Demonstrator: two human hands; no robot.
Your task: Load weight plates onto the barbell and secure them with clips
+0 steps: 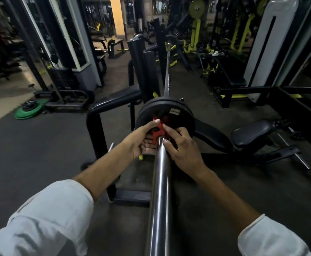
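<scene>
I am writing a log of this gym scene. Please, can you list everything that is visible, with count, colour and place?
barbell: one, chrome, runs from bottom centre away to the rack.
weight plate: at least one, black, on the barbell sleeve, centre.
clip: one, red, on the sleeve against the plate.
green plates: a small stack, green, on the floor, left.
bench seat: one, black, right.
yellow machines: several, yellow and black, far background.
left hand: one, grip on the clip.
right hand: one, fingers on the clip and sleeve.
sleeves: two, white, bottom corners.
</scene>
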